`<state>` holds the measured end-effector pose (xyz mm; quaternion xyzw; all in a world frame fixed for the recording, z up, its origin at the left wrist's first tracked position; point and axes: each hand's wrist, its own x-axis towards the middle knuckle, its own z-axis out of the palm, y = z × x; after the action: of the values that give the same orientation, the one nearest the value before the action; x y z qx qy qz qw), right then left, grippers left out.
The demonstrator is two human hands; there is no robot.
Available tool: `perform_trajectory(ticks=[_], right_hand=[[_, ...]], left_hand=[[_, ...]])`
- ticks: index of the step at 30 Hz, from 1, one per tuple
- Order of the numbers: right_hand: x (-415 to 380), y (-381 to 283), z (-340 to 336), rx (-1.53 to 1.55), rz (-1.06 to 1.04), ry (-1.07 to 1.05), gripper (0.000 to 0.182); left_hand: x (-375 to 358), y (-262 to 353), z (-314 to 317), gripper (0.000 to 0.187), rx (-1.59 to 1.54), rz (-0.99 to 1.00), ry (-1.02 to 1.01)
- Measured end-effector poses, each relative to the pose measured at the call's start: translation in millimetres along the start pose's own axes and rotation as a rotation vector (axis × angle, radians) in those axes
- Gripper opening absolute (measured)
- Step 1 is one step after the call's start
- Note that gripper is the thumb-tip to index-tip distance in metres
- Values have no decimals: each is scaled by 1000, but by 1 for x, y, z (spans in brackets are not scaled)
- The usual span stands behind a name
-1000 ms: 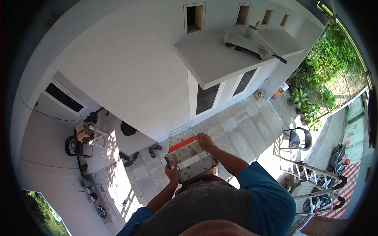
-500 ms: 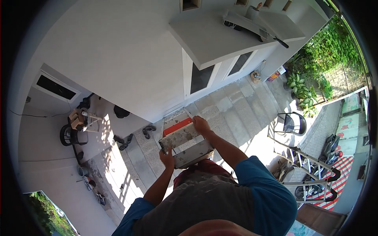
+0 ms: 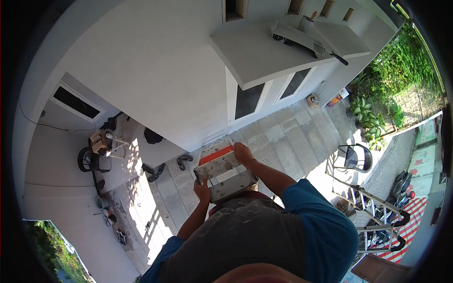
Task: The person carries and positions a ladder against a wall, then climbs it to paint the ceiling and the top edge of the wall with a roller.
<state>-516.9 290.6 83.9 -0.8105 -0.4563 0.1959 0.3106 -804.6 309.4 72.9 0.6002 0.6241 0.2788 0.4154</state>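
In front of my body stands a pale, paint-spattered stepladder (image 3: 222,170), seen from above, with a red strip across its upper part. My left hand (image 3: 202,190) is closed around its near left edge. Farther forward, my right hand (image 3: 243,153) grips the right edge, fingers wrapped over the top. The ladder's lower part is hidden below the top and by my body. A grey shirt with blue sleeves covers the lower view.
A ledge (image 3: 255,61) juts from the white wall ahead, bearing a pot (image 3: 306,24) and a long tool with a black handle (image 3: 339,59). At right are another ladder (image 3: 373,207) and a black chair (image 3: 355,158). Sandals (image 3: 184,162) lie on the tiled floor far below.
The camera view has tilted slightly, so the wall, ledge and floor appear shifted right and down. Both hands keep their hold on the stepladder.
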Motion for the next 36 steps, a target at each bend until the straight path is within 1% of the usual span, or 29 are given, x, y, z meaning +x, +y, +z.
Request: perform_trajectory(ticks=[4,6,8,13,16,18,20,24,26,30,32,36], right_hand=[[-3,-8,-7,-19,-6,-24,24],[-2,-6,-7,38,10,-28,25],[-1,-5,-6,41,4,-27,25],[-3,-7,-5,43,19,-27,24],[-4,-5,-4,18,-8,-15,26],[-1,-4,-2,6,28,-34,25],[-2,-2,-2,18,17,-26,23],[-3,-4,-2,39,-19,13,21],[-2,-3,-3,30,-24,14,21],[-1,0,2,30,-8,-2,20],[0,4,6,32,-13,8,20],[0,5,4,24,-49,5,21]], left_hand=[[2,-9,3,47,2,-18,16],[1,-4,3,48,-20,-14,35],[-1,0,0,49,28,-26,7],[-2,1,-1,47,43,-12,36],[-8,13,-5,45,38,-9,36],[-6,19,-3,44,25,-10,35],[-7,16,-5,42,86,-1,27],[-5,13,-3,42,84,-20,35],[-5,12,-2,41,7,-6,28],[-3,7,-1,43,-9,-17,16],[0,3,-1,45,48,7,34],[-4,12,-4,45,70,-18,20]])
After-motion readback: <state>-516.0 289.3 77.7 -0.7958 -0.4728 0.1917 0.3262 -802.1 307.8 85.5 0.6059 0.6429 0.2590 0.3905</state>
